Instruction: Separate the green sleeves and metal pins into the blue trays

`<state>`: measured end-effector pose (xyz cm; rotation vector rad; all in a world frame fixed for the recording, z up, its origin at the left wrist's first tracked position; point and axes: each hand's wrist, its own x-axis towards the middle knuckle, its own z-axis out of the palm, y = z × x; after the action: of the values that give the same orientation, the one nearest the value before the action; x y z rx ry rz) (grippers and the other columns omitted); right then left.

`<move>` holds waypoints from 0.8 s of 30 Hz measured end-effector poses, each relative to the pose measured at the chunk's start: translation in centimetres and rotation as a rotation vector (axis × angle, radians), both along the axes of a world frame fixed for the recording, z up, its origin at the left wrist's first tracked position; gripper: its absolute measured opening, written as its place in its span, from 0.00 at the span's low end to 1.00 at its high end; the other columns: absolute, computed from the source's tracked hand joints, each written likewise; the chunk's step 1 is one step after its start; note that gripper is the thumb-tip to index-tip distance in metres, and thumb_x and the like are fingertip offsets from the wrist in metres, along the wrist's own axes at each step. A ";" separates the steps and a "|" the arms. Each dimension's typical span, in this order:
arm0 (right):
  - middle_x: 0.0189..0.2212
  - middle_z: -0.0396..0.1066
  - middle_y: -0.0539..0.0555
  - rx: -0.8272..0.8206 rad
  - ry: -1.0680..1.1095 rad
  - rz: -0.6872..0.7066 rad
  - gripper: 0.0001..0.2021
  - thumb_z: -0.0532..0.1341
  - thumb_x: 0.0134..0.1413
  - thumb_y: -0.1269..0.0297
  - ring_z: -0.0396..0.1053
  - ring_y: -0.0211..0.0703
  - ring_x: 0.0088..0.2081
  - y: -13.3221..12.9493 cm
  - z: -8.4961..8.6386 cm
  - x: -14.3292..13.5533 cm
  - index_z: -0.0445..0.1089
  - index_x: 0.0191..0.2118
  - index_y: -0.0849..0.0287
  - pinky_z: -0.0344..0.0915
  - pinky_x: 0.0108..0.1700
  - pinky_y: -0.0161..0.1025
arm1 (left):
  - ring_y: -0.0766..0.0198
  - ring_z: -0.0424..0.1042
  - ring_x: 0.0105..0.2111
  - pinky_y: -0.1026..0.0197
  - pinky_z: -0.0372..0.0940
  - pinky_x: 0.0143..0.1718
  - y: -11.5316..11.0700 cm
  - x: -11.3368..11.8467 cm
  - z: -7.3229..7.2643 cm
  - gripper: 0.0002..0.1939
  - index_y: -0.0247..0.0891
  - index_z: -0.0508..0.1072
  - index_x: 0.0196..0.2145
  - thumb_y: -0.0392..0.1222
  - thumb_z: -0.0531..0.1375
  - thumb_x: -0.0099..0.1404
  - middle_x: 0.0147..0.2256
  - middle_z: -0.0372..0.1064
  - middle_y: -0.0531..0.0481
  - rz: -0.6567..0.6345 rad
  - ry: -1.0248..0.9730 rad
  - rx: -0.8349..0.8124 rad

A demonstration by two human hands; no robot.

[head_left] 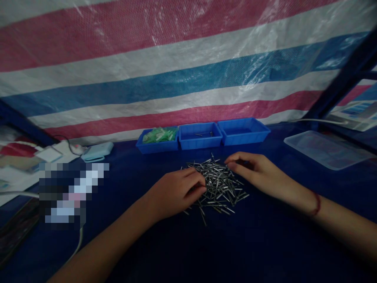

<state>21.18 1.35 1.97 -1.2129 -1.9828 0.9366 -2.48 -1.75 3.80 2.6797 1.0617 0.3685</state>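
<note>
A loose pile of thin silver blind rivets (219,179) lies on the dark blue table between my hands. My left hand (179,190) rests at the pile's left side, its fingers curled and the thumb close to the index finger. At the upper right edge of the pile, my right hand (255,167) has thumb and index fingertips brought together in a pinch. Whatever either hand holds is too small or hidden to make out.
Behind the pile stand a blue bin with green-tinted packets (159,135), a blue bin with a few metal pieces (200,141) and another blue bin (244,133). A translucent plastic lid (326,151) lies right. Left are a light blue case (97,152) and cables.
</note>
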 end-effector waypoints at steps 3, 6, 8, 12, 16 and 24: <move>0.31 0.72 0.51 0.004 0.045 0.000 0.11 0.55 0.54 0.56 0.69 0.39 0.32 -0.1 0.7 -0.2 0.69 0.34 0.57 0.64 0.34 0.37 | 0.65 0.67 0.31 0.63 0.62 0.33 -0.1 -0.1 0.0 0.11 0.36 0.69 0.34 0.38 0.49 0.68 0.32 0.66 0.50 -0.056 0.088 0.046; 0.30 0.71 0.51 -0.032 0.063 0.003 0.11 0.56 0.54 0.56 0.68 0.39 0.31 -0.3 1.2 -0.3 0.69 0.34 0.58 0.63 0.32 0.36 | 0.65 0.67 0.31 0.62 0.62 0.33 -0.1 -0.2 -0.1 0.10 0.36 0.70 0.35 0.38 0.49 0.68 0.32 0.67 0.51 -0.086 0.148 0.051; 0.29 0.71 0.51 -0.040 0.062 0.015 0.11 0.56 0.54 0.56 0.67 0.39 0.30 -0.6 1.3 -0.3 0.70 0.34 0.58 0.62 0.31 0.36 | 0.65 0.68 0.31 0.62 0.62 0.33 0.0 -0.1 -0.2 0.08 0.37 0.70 0.36 0.38 0.52 0.67 0.33 0.67 0.51 -0.088 0.172 0.046; 0.28 0.70 0.50 -0.010 0.052 0.042 0.12 0.55 0.56 0.57 0.66 0.38 0.30 -1.2 1.3 -0.4 0.70 0.32 0.58 0.61 0.31 0.35 | 0.64 0.68 0.31 0.62 0.63 0.33 0.0 0.1 -0.2 0.07 0.36 0.70 0.35 0.37 0.52 0.67 0.33 0.67 0.51 -0.063 0.232 0.056; 0.25 0.67 0.48 -0.004 0.052 0.028 0.12 0.55 0.56 0.56 0.64 0.36 0.28 -1.5 1.3 -0.7 0.70 0.30 0.57 0.59 0.29 0.34 | 0.63 0.68 0.31 0.60 0.63 0.32 -0.4 0.5 0.0 0.08 0.35 0.70 0.34 0.35 0.52 0.66 0.33 0.67 0.49 -0.014 0.289 0.077; 0.26 0.68 0.49 0.003 0.041 0.102 0.09 0.54 0.57 0.63 0.64 0.36 0.28 -2.3 0.3 -1.5 0.69 0.30 0.58 0.61 0.29 0.35 | 0.65 0.66 0.29 0.62 0.61 0.30 -0.5 0.7 0.1 0.09 0.34 0.68 0.33 0.35 0.49 0.67 0.32 0.64 0.49 0.008 0.182 0.007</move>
<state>19.69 -0.97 2.22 -1.0911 -2.0280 1.0005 -1.78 -2.28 3.89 2.7584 1.1221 0.1314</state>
